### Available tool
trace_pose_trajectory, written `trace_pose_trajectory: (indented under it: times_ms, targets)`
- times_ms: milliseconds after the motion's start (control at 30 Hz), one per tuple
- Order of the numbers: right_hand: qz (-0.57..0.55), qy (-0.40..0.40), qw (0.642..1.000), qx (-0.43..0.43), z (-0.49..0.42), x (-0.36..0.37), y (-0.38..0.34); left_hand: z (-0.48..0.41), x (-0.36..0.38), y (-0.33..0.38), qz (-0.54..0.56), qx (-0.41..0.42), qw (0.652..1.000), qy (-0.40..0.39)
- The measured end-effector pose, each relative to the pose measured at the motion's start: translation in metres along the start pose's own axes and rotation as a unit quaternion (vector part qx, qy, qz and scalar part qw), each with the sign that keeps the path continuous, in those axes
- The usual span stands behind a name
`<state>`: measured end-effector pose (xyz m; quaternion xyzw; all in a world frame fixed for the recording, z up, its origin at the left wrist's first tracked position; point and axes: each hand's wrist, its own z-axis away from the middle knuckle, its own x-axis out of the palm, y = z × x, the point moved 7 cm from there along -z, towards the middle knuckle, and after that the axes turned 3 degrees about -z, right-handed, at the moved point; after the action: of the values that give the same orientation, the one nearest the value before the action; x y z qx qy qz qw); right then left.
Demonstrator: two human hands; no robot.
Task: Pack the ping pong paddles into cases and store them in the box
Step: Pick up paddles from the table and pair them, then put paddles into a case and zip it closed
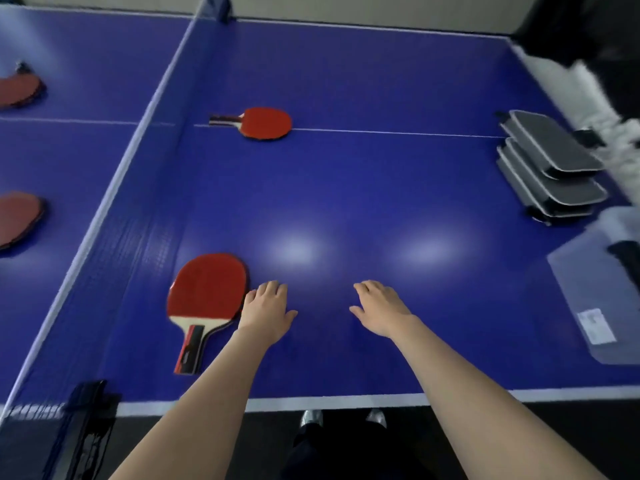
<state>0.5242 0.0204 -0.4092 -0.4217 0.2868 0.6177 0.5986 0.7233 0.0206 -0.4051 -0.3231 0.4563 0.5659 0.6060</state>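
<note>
A red paddle [207,292] lies flat on the blue table [346,188] near the front, its handle pointing at me. My left hand [266,308] rests flat just right of it, fingers straight, holding nothing. My right hand [379,308] lies open on the table further right. A second red paddle [265,123] lies further back by the net. A stack of grey paddle cases [550,164] sits at the right edge. A clear plastic box [595,292] stands at the front right.
The net [138,161] runs along the left of this half. Two more red paddles [19,90] [17,218] lie beyond it. The net clamp [86,403] sits at the front left corner. White cloth [588,88] lies off the right edge.
</note>
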Motion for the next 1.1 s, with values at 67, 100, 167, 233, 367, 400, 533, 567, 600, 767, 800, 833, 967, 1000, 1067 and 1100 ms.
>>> trace_pose_trajectory:
  times_ms: [67, 100, 167, 233, 367, 400, 533, 567, 600, 767, 800, 833, 967, 1000, 1067, 1100]
  targets:
    - [-0.007, 0.009, 0.999, 0.033, 0.016, -0.006, 0.031, -0.012, -0.007, 0.029, -0.019, 0.024, 0.999, -0.023]
    - [-0.010, 0.014, 0.999, 0.048, 0.024, -0.009, 0.046, -0.016, -0.010, 0.044, -0.029, 0.036, 0.998, -0.034]
    - [-0.022, 0.026, 0.996, 0.078, 0.041, -0.015, 0.075, -0.023, -0.017, 0.076, -0.045, 0.063, 0.996, -0.049]
    - [-0.040, 0.040, 0.993, 0.104, 0.059, -0.021, 0.103, -0.027, -0.025, 0.108, -0.063, 0.089, 0.993, -0.051]
    - [-0.067, 0.072, 0.985, 0.140, 0.093, -0.035, 0.156, -0.029, -0.044, 0.176, -0.096, 0.125, 0.987, -0.038]
    - [-0.070, 0.079, 0.984, 0.144, 0.101, -0.039, 0.168, -0.029, -0.048, 0.193, -0.100, 0.131, 0.986, -0.033]
    - [-0.070, 0.099, 0.982, 0.142, 0.135, -0.050, 0.215, -0.021, -0.059, 0.258, -0.104, 0.130, 0.986, -0.010]
    - [-0.067, 0.104, 0.983, 0.138, 0.143, -0.054, 0.227, -0.018, -0.060, 0.275, -0.101, 0.127, 0.987, -0.006]
    - [-0.061, 0.113, 0.983, 0.132, 0.151, -0.058, 0.239, -0.015, -0.061, 0.291, -0.097, 0.123, 0.988, -0.001]
    - [-0.049, 0.163, 0.979, 0.112, 0.187, -0.089, 0.294, -0.004, -0.076, 0.366, -0.060, 0.112, 0.991, 0.036]
    - [-0.047, 0.172, 0.978, 0.109, 0.192, -0.096, 0.306, -0.004, -0.080, 0.379, -0.050, 0.110, 0.992, 0.044]
    - [-0.045, 0.178, 0.977, 0.107, 0.196, -0.104, 0.317, -0.005, -0.086, 0.390, -0.042, 0.108, 0.992, 0.051]
    - [-0.038, 0.193, 0.974, 0.113, 0.204, -0.135, 0.364, -0.019, -0.110, 0.428, -0.022, 0.099, 0.992, 0.072]
    - [-0.037, 0.196, 0.973, 0.115, 0.203, -0.142, 0.376, -0.026, -0.115, 0.436, -0.019, 0.097, 0.992, 0.075]
    - [-0.038, 0.205, 0.971, 0.119, 0.197, -0.158, 0.402, -0.043, -0.125, 0.452, -0.018, 0.096, 0.992, 0.079]
    - [-0.038, 0.210, 0.969, 0.122, 0.192, -0.166, 0.416, -0.053, -0.129, 0.459, -0.018, 0.096, 0.992, 0.082]
